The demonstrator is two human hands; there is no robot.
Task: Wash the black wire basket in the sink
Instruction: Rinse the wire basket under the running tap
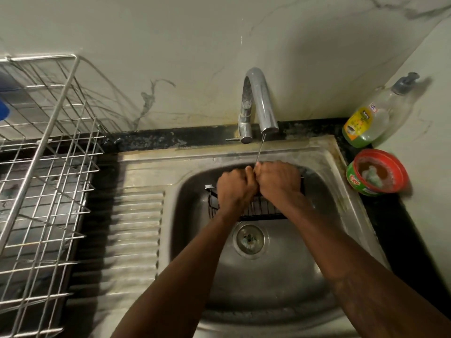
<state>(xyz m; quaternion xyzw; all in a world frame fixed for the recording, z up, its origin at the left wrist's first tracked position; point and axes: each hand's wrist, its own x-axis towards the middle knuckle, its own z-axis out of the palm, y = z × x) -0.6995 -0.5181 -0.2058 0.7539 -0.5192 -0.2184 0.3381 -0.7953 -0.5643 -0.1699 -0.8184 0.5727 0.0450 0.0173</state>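
Nearest the viewer, two bare forearms reach forward over the bowl of the stainless-steel sink [280,289]. Beyond the round drain strainer [250,239], the black wire basket [263,211] stands inside the bowl against its far wall, and its thin vertical bars show below the wrists.

The left hand [234,186] and right hand [278,178] sit side by side on the basket's upper edge with the thumbs touching. The fingers of both are curled down over that edge and clamped on the wire. The fingertips are hidden behind the knuckles. A thin stream of water [260,150] falls from the curved chrome tap [258,103] and lands where the two hands meet.

The step looks like rinsing or rubbing the top rim under the flow. To do it well, I would slide the grip along the rim a section at a time so each bar passes under the stream. I would then turn the basket to bring its lower bars and corners up to the water, since the flow is too narrow to reach them where they sit. A firm hold matters, because wet wire slips.

On the dark tabletop [402,228] to the right are a round green tub with a red rim [378,172] and, further back, a clear pump bottle of green liquid [373,118]. A ribbed drainboard [136,228] lies to the left of the bowl, with a steel wire dish rack [48,167] beyond it.
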